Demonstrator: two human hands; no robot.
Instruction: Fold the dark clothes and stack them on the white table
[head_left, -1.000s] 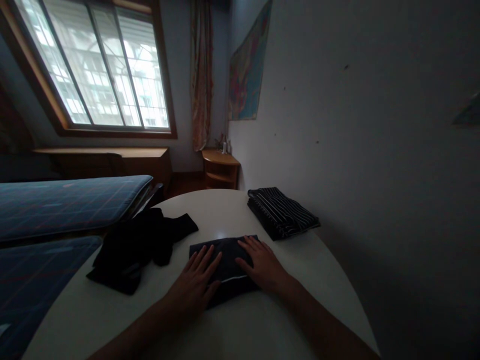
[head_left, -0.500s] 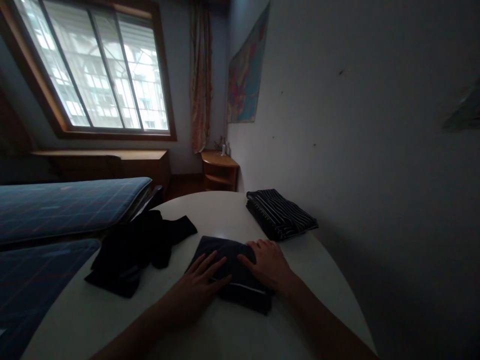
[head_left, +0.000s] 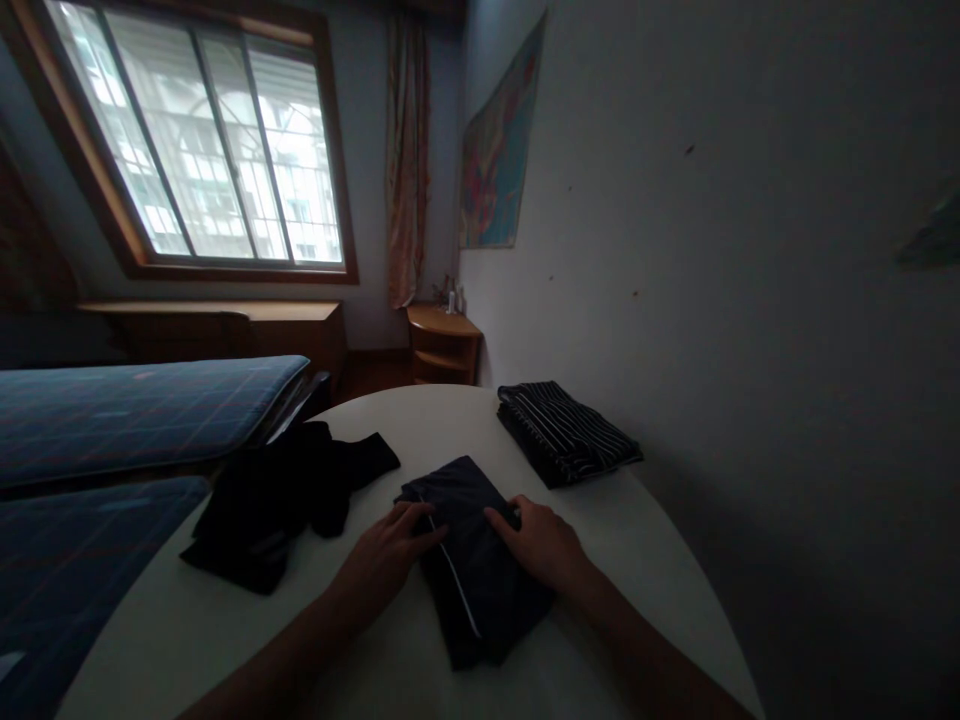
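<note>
A folded dark navy garment (head_left: 480, 560) with a thin white line along it lies at an angle on the white round table (head_left: 420, 420). My left hand (head_left: 394, 550) is closed over its left edge, thumb on top. On the opposite edge, my right hand (head_left: 541, 540) pinches the cloth with the thumb above and the fingers curled at the side. What exact kind of garment it is, I cannot tell. To the left lies a loose black garment (head_left: 277, 500), spread unevenly. A folded black-and-white striped garment (head_left: 566, 430) sits beyond my right hand.
Blue plaid mattresses (head_left: 142, 410) are beside the table on the left. The wall (head_left: 750, 300) runs close along the right. A wooden corner shelf (head_left: 444, 325) and a desk (head_left: 292, 312) stand farther back, below a window (head_left: 217, 150).
The folded garment has turned, so its white line now runs lengthwise on the left. My hands went from lying flat on it to gripping its two edges.
</note>
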